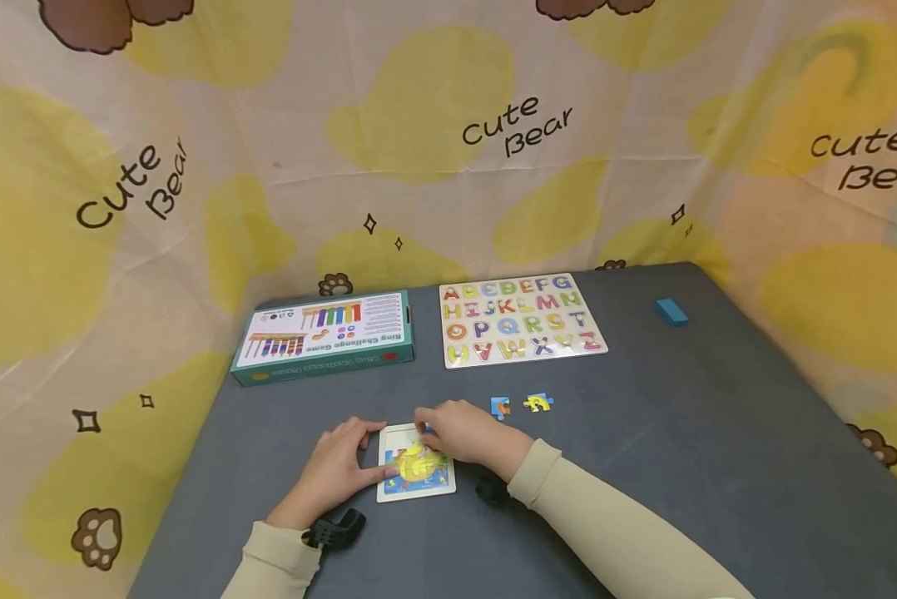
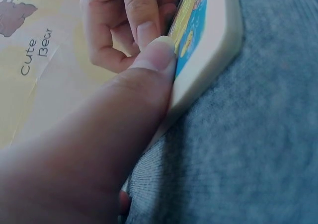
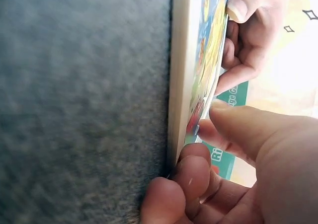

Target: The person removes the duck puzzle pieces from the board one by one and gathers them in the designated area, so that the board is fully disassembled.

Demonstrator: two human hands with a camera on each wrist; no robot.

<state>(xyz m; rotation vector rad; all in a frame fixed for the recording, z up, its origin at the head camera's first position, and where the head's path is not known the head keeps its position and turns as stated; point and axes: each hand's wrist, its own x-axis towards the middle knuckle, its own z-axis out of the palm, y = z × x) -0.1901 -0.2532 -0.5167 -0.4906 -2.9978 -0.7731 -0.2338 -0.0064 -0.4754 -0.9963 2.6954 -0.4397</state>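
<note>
A small framed jigsaw puzzle (image 1: pixel 416 490) with a yellow picture on blue lies flat on the dark table, with part of its upper area bare. My left hand (image 1: pixel 336 462) holds its left side, thumb over the face and index finger at the upper left corner. At the upper right, my right hand (image 1: pixel 459 430) bends its fingers over the board. In the right wrist view, its thumb and index finger pinch a puzzle piece (image 3: pixel 207 108), mostly hidden. Beyond that hand lie two loose pieces, one blue and orange (image 1: pixel 499 406), the other yellow and blue (image 1: pixel 539 403).
Behind the left hand lies a green and white game box (image 1: pixel 321 337). A wooden alphabet board (image 1: pixel 523 320) stretches across the back middle. Farther right sits a blue block (image 1: pixel 671 312). A printed cloth (image 1: pixel 426 200) hangs around the table's back and sides.
</note>
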